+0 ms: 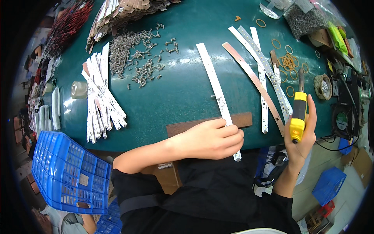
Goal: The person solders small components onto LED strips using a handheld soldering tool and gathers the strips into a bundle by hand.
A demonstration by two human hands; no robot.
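My left hand is closed on the lower part of a narrow white LED strip board, its fingers bent over it. This board slants away from me across a brown bar at the table's front edge. A small metal piece sits at the board's left edge. Wrapped round a yellow-and-black-handled hand tool is my right hand, its index finger stretched along the handle. The tool's metal tip points away from me, to the right of several loose LED strips.
Small metal parts lie heaped at the back left, beside stacked white strips and a tape roll. Rubber bands and a small round container are at the right. A blue basket stands lower left, near another person's arm.
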